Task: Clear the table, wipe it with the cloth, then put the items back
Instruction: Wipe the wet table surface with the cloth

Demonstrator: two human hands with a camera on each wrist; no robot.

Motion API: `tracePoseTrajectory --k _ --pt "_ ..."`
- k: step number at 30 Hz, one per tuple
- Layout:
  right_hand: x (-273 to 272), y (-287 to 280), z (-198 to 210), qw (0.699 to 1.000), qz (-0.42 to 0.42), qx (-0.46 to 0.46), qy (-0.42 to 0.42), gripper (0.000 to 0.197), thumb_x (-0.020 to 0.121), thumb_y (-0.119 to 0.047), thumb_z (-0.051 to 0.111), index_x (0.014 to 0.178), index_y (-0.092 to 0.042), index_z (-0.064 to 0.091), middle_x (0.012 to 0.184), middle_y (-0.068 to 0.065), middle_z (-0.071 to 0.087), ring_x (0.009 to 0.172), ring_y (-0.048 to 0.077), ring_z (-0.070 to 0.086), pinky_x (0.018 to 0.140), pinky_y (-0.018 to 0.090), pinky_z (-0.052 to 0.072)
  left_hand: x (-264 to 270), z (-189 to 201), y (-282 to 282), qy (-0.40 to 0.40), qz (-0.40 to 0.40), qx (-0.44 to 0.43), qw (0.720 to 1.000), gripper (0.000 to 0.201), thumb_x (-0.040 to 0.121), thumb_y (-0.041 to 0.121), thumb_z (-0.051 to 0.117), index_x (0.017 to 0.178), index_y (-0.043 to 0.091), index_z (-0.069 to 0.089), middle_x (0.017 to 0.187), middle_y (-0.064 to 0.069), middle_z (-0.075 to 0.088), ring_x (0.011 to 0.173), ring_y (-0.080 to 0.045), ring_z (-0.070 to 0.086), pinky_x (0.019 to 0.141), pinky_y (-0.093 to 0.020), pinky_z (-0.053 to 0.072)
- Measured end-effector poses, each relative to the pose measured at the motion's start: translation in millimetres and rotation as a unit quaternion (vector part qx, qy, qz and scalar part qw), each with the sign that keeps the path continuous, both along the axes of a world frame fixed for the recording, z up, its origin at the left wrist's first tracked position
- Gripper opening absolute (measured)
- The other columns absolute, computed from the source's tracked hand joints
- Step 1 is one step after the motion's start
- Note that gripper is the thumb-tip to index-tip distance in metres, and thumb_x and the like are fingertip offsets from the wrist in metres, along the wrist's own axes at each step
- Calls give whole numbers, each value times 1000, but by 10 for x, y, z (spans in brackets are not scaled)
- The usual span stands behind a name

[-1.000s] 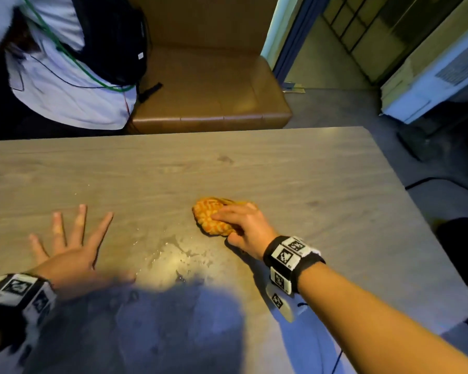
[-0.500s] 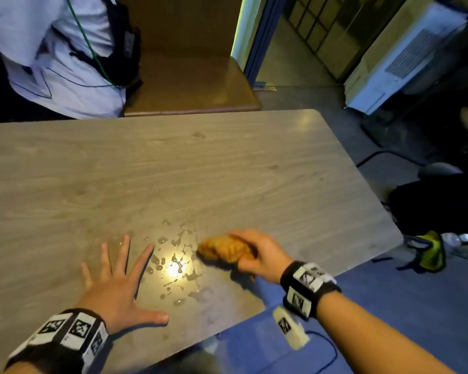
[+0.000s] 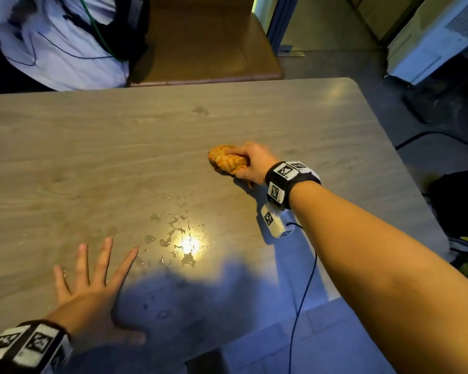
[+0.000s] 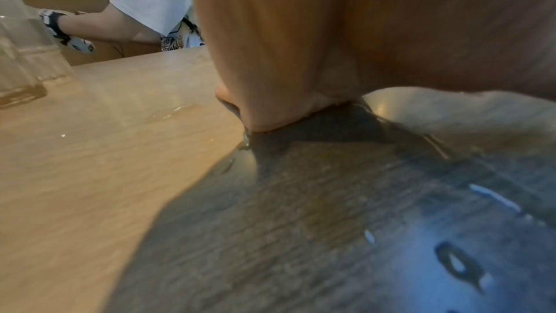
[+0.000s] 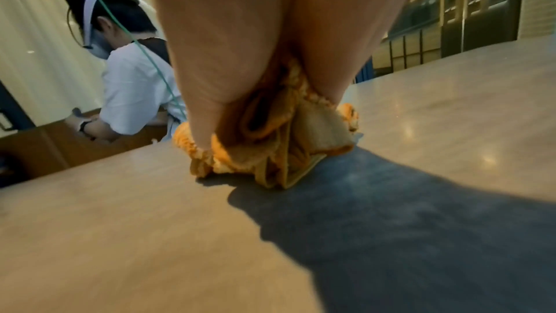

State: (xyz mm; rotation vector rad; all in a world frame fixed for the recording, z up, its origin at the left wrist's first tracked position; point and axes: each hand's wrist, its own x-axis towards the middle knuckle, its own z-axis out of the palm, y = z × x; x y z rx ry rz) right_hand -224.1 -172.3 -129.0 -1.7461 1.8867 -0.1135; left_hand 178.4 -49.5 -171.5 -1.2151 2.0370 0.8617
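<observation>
I judge I'm mid-wipe: my right hand (image 3: pixel 250 163) grips the bunched orange cloth (image 3: pixel 227 161) and presses it on the table (image 3: pixel 92 147). My left hand (image 3: pixel 92 300) lies flat with fingers spread, holding nothing. Water drops (image 3: pixel 179 238) sit between the two hands, nearer the left, so the next stroke should probably pull the cloth back toward them. Beyond the cloth stand a brown bench (image 3: pixel 206 49) and another person (image 3: pixel 60 41).
</observation>
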Motion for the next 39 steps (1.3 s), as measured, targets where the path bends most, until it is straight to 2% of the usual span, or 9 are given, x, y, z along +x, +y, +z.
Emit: tracePoseTrajectory --k 3,5,7,15,18,20,26,35,39 --pt "100 451 29 999 19 26 -23 54 82 -19 73 134 -25 59 130 7 59 117 24 55 89 22 37 -148 201 -46 -30 51 -26 998 165 12 110 39 145 47 -35 149 0 -54 135 -38 -51 101 -62 -35" --pt "205 895 -19 998 27 31 -43 53 80 -20 75 131 -25 61 131 6 57 119 24 53 97 29 39 -158 271 -27 -38 41 -22 998 159 20 111 42 136 47 -45 138 -2 -63 131 -44 -51 107 -72 -21" --pt "331 1395 -51 998 29 33 -54 54 79 -21 76 131 -25 61 130 6 57 118 24 53 101 34 40 -143 313 -14 -32 18 -19 999 155 26 110 45 135 49 -47 135 -1 -66 131 -45 -50 108 -75 -16" --pt "859 3128 -103 992 17 26 -121 49 69 -27 63 116 -18 72 118 7 66 108 25 60 93 24 40 80 342 281 46 -3 -97 994 151 28 112 37 150 48 -26 151 1 -50 148 -34 -31 120 -65 -4" --pt "1057 3573 -68 983 59 95 -147 56 75 -53 49 111 -17 72 103 6 68 90 24 65 77 27 53 102 419 383 19 -18 -96 995 150 27 113 35 144 49 -33 147 0 -55 148 -38 -30 118 -66 -3" --pt "1119 3809 -81 982 31 103 -158 55 73 -53 48 108 -18 72 98 5 66 84 18 64 72 25 51 94 419 393 0 -25 -80 996 151 26 113 35 142 49 -37 148 -1 -54 147 -40 -31 118 -68 -3" --pt "601 3250 255 969 -146 -74 -183 50 71 -31 66 120 -18 67 103 -4 61 94 4 58 81 5 41 60 351 406 -46 -36 -35 998 154 22 112 38 137 50 -44 144 -3 -58 134 -41 -47 115 -71 -12" --pt "171 1656 328 969 -206 -125 -57 51 84 -4 57 133 -18 57 128 10 61 120 27 55 99 28 40 40 313 371 -74 -45 -17 996 160 25 109 48 135 45 -49 134 -2 -66 129 -44 -52 112 -73 -16" --pt "324 1238 17 991 -129 -40 -8 58 86 -6 61 141 -20 48 137 12 56 127 32 50 108 39 39 72 270 353 -56 -47 -19 997 160 27 108 51 137 45 -46 136 -2 -65 127 -43 -55 110 -73 -19"
